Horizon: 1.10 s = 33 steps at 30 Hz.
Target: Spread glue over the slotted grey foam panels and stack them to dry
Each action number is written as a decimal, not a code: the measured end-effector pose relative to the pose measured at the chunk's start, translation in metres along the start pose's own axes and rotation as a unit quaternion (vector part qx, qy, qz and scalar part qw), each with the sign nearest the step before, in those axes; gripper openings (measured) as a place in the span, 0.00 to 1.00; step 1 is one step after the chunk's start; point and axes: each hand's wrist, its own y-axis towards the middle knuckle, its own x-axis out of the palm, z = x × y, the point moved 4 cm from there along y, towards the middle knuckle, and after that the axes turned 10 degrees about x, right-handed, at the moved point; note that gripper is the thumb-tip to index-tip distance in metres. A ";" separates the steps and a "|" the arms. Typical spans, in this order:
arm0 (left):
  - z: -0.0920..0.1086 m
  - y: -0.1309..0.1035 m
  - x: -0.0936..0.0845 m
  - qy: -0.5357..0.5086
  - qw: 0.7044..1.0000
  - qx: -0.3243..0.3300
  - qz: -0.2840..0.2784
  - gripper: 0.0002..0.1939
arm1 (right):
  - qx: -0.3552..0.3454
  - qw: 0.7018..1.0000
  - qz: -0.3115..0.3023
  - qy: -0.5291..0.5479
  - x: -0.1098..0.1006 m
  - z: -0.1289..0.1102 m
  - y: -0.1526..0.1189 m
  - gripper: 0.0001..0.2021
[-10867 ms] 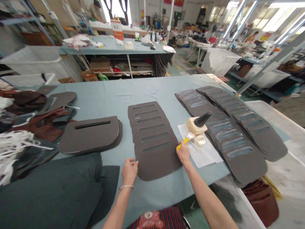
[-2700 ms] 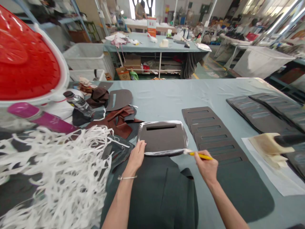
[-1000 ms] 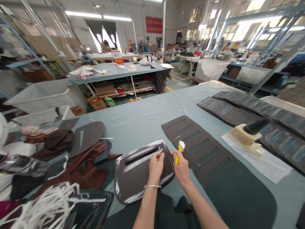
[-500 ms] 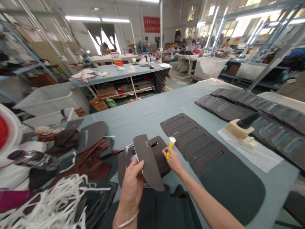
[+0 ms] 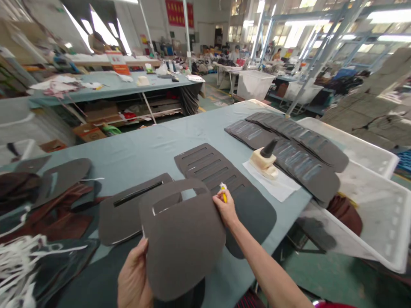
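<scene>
My left hand [image 5: 136, 269] grips the lower left edge of a dark grey rounded panel [image 5: 183, 239] with one long slot, lifted above the table. A small yellow-handled brush [image 5: 224, 195] with white bristles is pinched in my right hand [image 5: 227, 209], close to the panel's upper right edge. Whether those fingers also touch the panel, I cannot tell. Beneath and to the left lies a similar slotted panel [image 5: 128, 218]. Beyond my right hand, a longer panel with several slots [image 5: 201, 162] lies flat, partly covered by the lifted one.
A cream glue container with a black nozzle [image 5: 265, 159] rests on white paper [image 5: 284, 190]. Stacked slotted panels [image 5: 305, 167] line the table's right side, beside white bins [image 5: 379, 205]. White strips [image 5: 19, 265] and brown scraps [image 5: 64, 214] lie at left.
The panel in my left hand has been raised and turned so its broad face shows. My right hand still holds the brush. The view has swung to the right.
</scene>
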 end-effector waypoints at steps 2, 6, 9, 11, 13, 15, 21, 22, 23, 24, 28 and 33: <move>-0.047 -0.003 0.004 0.049 0.998 -0.025 -0.008 0.16 | -0.054 0.988 0.090 -0.113 -0.074 -0.002 0.006 0.11; -0.148 -0.010 0.013 0.199 0.977 -0.047 -0.067 0.17 | -0.112 0.918 0.173 -0.339 -0.194 0.002 0.023 0.07; -0.206 -0.013 0.013 0.307 0.948 -0.046 -0.065 0.22 | -0.130 0.883 0.167 -0.418 -0.243 0.014 0.038 0.05; -0.229 -0.013 0.013 0.346 0.937 -0.018 -0.039 0.25 | -0.137 0.869 0.167 -0.444 -0.260 0.023 0.049 0.05; -0.242 -0.011 0.013 0.382 0.924 0.019 -0.011 0.28 | -0.141 0.860 0.168 -0.461 -0.268 0.031 0.060 0.05; -0.249 -0.008 0.013 0.429 0.902 0.054 0.008 0.29 | -0.145 0.854 0.164 -0.473 -0.271 0.036 0.069 0.06; -0.262 0.000 0.011 0.533 0.840 0.099 0.017 0.25 | -0.116 0.834 0.158 -0.516 -0.273 0.043 0.085 0.07; -0.262 0.000 0.011 0.550 0.829 0.104 0.015 0.24 | -0.110 0.830 0.156 -0.524 -0.273 0.043 0.086 0.08; -0.262 -0.001 0.013 0.568 0.815 0.110 0.012 0.23 | -0.105 0.826 0.155 -0.531 -0.272 0.043 0.086 0.08; -0.261 -0.003 0.014 0.586 0.802 0.118 0.009 0.22 | -0.100 0.822 0.155 -0.538 -0.272 0.042 0.086 0.08; -0.253 -0.012 0.026 0.642 0.752 0.148 -0.011 0.20 | -0.082 0.809 0.164 -0.559 -0.270 0.041 0.085 0.07; -0.248 -0.017 0.033 0.660 0.728 0.182 -0.044 0.22 | -0.081 0.806 0.168 -0.562 -0.269 0.043 0.086 0.07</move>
